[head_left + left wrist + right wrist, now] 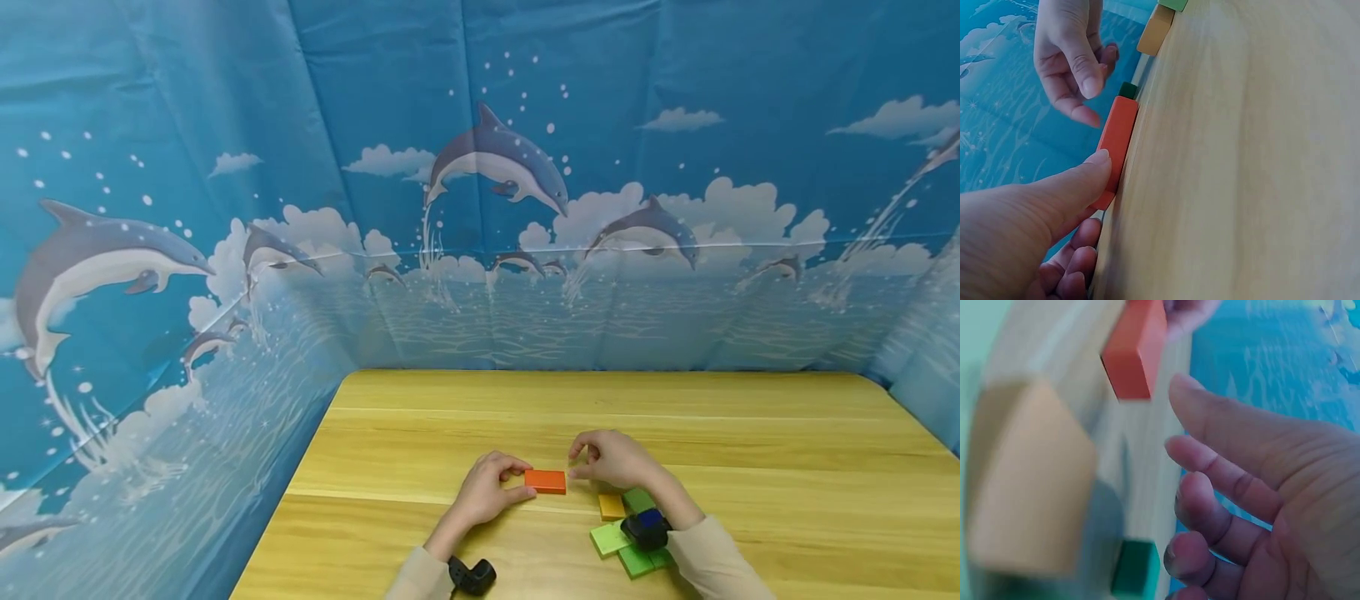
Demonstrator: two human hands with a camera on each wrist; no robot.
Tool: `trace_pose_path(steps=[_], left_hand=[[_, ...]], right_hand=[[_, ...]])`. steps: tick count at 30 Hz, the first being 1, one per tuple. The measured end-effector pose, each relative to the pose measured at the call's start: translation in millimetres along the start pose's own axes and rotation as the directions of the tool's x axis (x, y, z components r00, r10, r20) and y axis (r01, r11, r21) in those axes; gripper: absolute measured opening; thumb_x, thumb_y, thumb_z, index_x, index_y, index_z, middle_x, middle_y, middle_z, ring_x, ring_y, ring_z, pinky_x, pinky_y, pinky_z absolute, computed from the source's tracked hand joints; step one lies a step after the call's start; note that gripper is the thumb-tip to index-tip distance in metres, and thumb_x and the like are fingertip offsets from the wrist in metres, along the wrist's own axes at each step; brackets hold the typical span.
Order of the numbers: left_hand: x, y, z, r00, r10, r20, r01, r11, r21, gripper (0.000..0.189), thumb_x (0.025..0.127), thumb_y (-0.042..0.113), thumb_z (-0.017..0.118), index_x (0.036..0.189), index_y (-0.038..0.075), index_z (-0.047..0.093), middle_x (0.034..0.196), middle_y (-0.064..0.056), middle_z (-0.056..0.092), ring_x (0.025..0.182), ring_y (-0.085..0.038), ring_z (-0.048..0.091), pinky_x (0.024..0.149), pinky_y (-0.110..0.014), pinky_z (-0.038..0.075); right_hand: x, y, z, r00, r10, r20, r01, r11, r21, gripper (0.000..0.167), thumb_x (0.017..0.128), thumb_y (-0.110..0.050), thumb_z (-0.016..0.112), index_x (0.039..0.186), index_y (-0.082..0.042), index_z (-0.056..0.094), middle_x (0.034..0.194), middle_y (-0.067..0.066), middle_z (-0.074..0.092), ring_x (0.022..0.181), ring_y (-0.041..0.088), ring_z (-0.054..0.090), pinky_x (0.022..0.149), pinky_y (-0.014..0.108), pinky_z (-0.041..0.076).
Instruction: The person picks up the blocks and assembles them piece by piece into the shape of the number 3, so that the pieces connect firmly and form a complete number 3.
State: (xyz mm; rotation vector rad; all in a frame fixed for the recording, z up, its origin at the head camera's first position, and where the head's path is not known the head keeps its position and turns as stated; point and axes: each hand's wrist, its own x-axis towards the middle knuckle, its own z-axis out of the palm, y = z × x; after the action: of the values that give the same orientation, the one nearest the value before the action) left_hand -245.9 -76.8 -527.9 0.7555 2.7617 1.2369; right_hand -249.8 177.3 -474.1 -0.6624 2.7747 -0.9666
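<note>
Well in from the far edge of the table (390, 433), left hand (483, 493) pinches the red block (546, 482); right hand (617, 460), empty, loosely curved just beside it, might jostle the green blocks (608, 538) if lowered carelessly.

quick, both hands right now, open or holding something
Left hand: closed, holding the red block at one end.
Right hand: open, fingers loosely bent, holding nothing.
</note>
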Motion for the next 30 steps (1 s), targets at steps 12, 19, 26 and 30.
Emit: trace_pose_path(steps=[12, 19, 26, 30], left_hand=[[1.0, -1.5, 0.6, 1.000, 0.003, 0.000, -0.003, 1.000, 0.002, 0.034, 0.083, 0.042, 0.072, 0.110, 0.021, 0.070, 0.092, 0.012, 0.055, 0.075, -0.009, 0.042, 0.069, -0.026, 0.035], [-1.6, -1.7, 2.0, 1.000, -0.007, 0.004, 0.007, 1.000, 0.004, 0.034, 0.083, 0.042, 0.071, 0.110, 0.022, 0.069, 0.090, 0.013, 0.054, 0.075, -0.009, 0.042, 0.068, -0.026, 0.035], [-0.9, -0.6, 1.0, 1.000, -0.003, 0.006, 0.003, 1.000, 0.007, 0.034, 0.084, 0.042, 0.070, 0.111, 0.021, 0.069, 0.092, 0.013, 0.055, 0.076, -0.008, 0.043, 0.068, -0.026, 0.036], [0.0, 0.0, -0.3, 1.000, 0.006, -0.003, -0.006, 1.000, 0.012, 0.034, 0.083, 0.042, 0.071, 0.110, 0.020, 0.070, 0.091, 0.013, 0.055, 0.075, -0.007, 0.042, 0.068, -0.025, 0.036]], right_hand=[[-3.9, 23, -19, 0.974, 0.195, -0.111, -0.206, 0.973, -0.101, 0.043, 0.081, -0.031, 0.076, 0.114, -0.006, 0.064, 0.072, -0.002, 0.051, 0.057, 0.016, 0.044, 0.051, 0.032, 0.033], [-7.2, 24, -17, 0.969, 0.233, -0.086, -0.243, 0.963, -0.121, 0.039, 0.080, -0.031, 0.077, 0.109, -0.007, 0.066, 0.074, -0.002, 0.052, 0.060, 0.015, 0.046, 0.054, 0.032, 0.035], [-8.6, 25, -18, 0.965, 0.246, -0.093, -0.257, 0.958, -0.131, 0.035, 0.077, -0.030, 0.079, 0.103, -0.008, 0.069, 0.082, -0.002, 0.058, 0.069, 0.014, 0.052, 0.058, 0.035, 0.043], [-8.9, 21, -19, 0.967, 0.242, -0.077, -0.250, 0.961, -0.114, 0.036, 0.075, -0.030, 0.081, 0.101, -0.008, 0.070, 0.087, -0.001, 0.061, 0.076, 0.016, 0.056, 0.063, 0.038, 0.046]])
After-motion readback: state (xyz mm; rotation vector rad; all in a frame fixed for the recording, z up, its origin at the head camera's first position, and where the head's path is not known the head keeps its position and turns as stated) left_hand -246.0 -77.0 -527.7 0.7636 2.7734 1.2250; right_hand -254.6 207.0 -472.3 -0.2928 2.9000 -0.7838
